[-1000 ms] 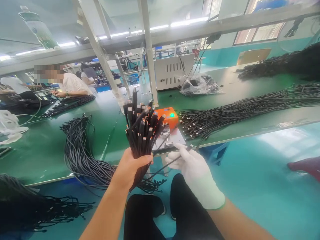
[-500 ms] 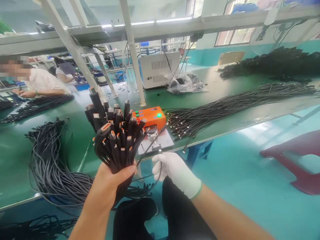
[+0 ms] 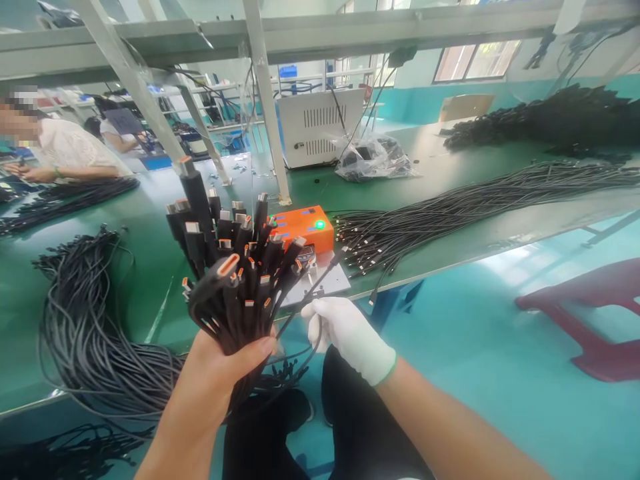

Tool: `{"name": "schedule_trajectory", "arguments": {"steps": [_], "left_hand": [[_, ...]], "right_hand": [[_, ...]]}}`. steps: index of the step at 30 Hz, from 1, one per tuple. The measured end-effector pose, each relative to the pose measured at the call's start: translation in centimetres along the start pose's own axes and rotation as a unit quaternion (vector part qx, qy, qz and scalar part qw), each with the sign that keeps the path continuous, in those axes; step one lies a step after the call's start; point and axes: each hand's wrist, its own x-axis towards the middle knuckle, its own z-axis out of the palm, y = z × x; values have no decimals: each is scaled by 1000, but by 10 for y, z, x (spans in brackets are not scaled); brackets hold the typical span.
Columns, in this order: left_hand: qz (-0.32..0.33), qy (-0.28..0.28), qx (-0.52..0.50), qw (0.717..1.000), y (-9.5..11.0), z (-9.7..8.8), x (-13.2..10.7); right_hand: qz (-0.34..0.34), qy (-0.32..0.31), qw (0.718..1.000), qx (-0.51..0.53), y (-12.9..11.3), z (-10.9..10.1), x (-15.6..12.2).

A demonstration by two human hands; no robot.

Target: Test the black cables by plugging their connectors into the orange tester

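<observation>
A thick bunch of black USB cables (image 3: 235,293) stands upright in my left hand (image 3: 227,367), its metal and orange-tipped plugs fanned out at the top. The bare fingers and thumb wrap around the bunch. My right hand (image 3: 345,333), in a white glove, pinches a single black cable (image 3: 320,337) near its end; the plug itself is hidden by the fingers. Just beyond the glove sits an orange tester box (image 3: 305,227) with a lit green light. A pale base plate (image 3: 327,277) with a small fixture lies in front of the box, partly covered by the bunch.
A long bundle of cables (image 3: 450,213) runs along the table at right; another bundle (image 3: 95,320) curves at left. Behind stand a white metal cabinet (image 3: 320,123), a plastic bag (image 3: 377,160) and shelf posts (image 3: 267,100). A red stool (image 3: 585,313) is at right; a co-worker (image 3: 70,150) sits at left.
My right hand has drawn slightly back and left from the fixture, its fingers closing over the cable's plug. The left hand still grips the bunch. The camera view has shifted slightly.
</observation>
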Motion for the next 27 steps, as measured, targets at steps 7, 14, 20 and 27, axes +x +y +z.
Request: {"name": "schedule_trajectory", "arguments": {"steps": [7, 14, 20, 27], "left_hand": [[-5, 26, -14, 1000, -2, 2, -1], [1, 27, 7, 1000, -2, 3, -1], [-10, 21, 19, 1000, 0, 3, -1], [-11, 9, 18, 1000, 0, 2, 0]], "right_hand": [[-14, 14, 1000, 24, 1, 2, 7], [-17, 24, 999, 30, 1, 4, 6], [-4, 25, 999, 40, 2, 4, 9], [16, -1, 999, -43, 0, 3, -5]]}}
